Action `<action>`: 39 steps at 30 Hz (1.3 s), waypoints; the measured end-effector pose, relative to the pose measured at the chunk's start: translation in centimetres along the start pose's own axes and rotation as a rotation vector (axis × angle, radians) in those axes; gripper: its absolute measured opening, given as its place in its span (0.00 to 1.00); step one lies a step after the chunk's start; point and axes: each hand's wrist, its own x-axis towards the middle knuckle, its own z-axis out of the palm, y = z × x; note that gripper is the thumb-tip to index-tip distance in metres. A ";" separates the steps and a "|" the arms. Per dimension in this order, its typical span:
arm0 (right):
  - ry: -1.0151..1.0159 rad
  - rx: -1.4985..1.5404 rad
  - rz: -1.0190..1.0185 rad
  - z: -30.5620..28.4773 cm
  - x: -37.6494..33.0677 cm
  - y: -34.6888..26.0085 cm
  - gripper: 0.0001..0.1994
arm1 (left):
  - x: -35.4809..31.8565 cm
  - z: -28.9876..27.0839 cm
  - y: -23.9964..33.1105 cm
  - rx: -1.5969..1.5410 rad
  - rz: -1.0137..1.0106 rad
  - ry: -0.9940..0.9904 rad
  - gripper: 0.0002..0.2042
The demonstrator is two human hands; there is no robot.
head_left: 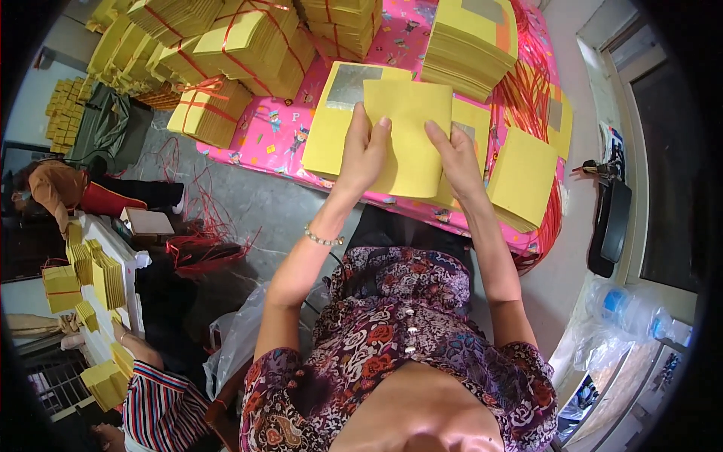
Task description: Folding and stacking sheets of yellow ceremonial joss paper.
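A yellow paper stack is held up above the near edge of the pink table. My left hand is closed on its left side, thumb on the front face. On the opposite side my right hand grips it the same way. The fingers behind the paper are hidden. Beneath lies yellow paper with a silver-grey square, partly covered by the held stack. A lower yellow paper stack rests just right of my right hand.
Tall yellow paper piles tied with red string fill the table's far left. A thick pile stands far right, beside red plastic strands. The table has a pink printed cover. At left, two people handle yellow paper at a white table.
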 end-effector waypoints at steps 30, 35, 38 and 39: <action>-0.182 -0.372 0.154 -1.3 0.0 -3.0 0.17 | -0.6 -2.9 1.5 -0.195 -0.262 -0.064 0.18; -0.190 -0.495 0.146 -1.3 0.5 -2.6 0.18 | -0.2 -2.9 1.5 -0.234 -0.286 -0.051 0.17; -0.224 -0.436 0.247 -1.0 0.6 -2.5 0.17 | 0.1 -3.1 1.5 -0.259 -0.283 -0.036 0.17; -0.242 -0.469 0.237 -1.2 0.8 -2.4 0.17 | 0.2 -3.1 1.5 -0.259 -0.303 -0.046 0.17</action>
